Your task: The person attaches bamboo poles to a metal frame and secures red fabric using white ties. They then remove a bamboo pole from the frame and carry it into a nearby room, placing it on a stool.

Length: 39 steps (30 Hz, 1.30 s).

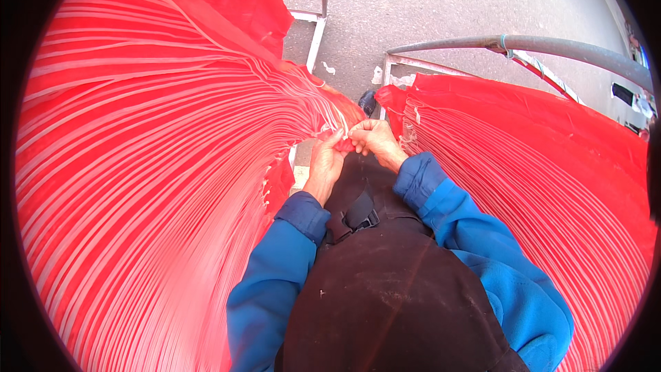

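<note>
A large stack of thin red plastic sheets [138, 165] fans out on my left, its white edges converging toward my hands. A second red stack [544, 165] lies on my right. My left hand [326, 162] and my right hand [372, 139] meet between the two stacks, fingers pinched together on a small red corner of sheet [343, 142] at the tip of the left stack. Both forearms wear blue sleeves. A dark apron with a black strap buckle [354, 219] covers my front.
Grey concrete ground [441, 7] lies beyond the stacks. A grey metal pipe [551, 48] curves over the right stack. White metal frame bars [315, 38] stand between the stacks. Small white scraps lie on the ground.
</note>
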Each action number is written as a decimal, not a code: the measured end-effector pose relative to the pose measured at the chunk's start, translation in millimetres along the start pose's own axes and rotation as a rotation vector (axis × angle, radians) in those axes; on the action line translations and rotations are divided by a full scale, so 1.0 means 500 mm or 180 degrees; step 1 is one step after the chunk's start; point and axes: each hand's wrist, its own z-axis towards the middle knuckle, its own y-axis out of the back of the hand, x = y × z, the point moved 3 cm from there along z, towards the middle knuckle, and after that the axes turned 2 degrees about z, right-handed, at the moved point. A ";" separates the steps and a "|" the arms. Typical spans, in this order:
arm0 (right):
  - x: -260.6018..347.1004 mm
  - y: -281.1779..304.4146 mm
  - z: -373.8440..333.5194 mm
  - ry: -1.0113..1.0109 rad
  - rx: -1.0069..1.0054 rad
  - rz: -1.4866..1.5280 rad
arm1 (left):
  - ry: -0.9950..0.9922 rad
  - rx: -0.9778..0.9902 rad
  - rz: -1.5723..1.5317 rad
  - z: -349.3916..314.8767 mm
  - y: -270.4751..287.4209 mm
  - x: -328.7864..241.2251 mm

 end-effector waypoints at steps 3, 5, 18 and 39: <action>-0.003 0.000 0.001 0.0037 0.0054 0.0127 | 0.0034 0.0145 0.0112 -0.001 -0.002 -0.002; -0.002 0.001 0.000 0.0054 0.0038 0.0129 | 0.0140 0.0196 0.0187 -0.002 -0.002 -0.002; 0.007 0.008 0.007 0.0198 0.0037 0.0121 | 0.0009 0.0053 0.0555 0.004 -0.011 -0.004; 0.051 0.017 0.041 0.1171 -0.0428 -0.1759 | 0.0187 0.0176 0.0852 0.004 -0.023 0.026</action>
